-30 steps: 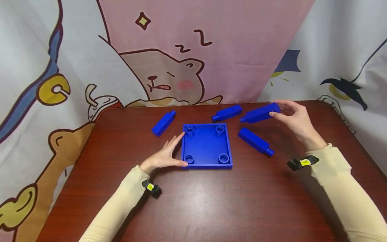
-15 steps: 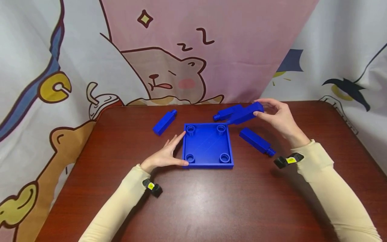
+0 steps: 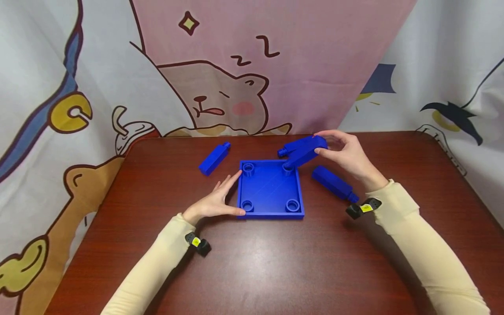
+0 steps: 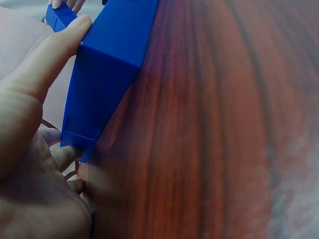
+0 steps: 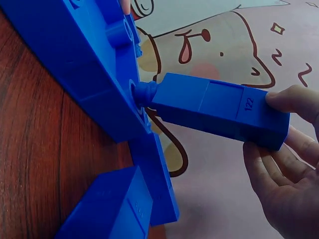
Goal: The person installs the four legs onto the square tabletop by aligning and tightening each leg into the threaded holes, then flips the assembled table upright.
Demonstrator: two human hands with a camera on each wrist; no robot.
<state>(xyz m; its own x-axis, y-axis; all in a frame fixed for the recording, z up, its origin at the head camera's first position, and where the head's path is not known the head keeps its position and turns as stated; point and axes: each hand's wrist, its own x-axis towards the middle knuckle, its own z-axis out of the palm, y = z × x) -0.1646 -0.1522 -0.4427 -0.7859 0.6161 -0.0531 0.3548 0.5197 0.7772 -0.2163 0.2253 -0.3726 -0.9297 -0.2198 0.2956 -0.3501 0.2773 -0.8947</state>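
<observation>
Pinched blue post (image 3: 308, 152) in right hand (image 3: 348, 154), leftward of palm, tip at far-right corner of tray (image 3: 269, 189). Spread left hand (image 3: 214, 204) against tray's left edge. Read "122" on post.

Blue square tray (image 3: 269, 188): one | round sockets (image 3: 292, 206) inside it: four | blue posts (image 3: 334, 183): four, as best I can tell with two overlapping | hands (image 3: 212, 204): two | wrist cameras (image 3: 203, 248): two | table (image 3: 252, 271): one

Head view: table (image 3: 252, 262) overlooked forward, from above
Left, right wrist views: tray (image 4: 99, 89) faced closely
Tray: shared by all three
</observation>
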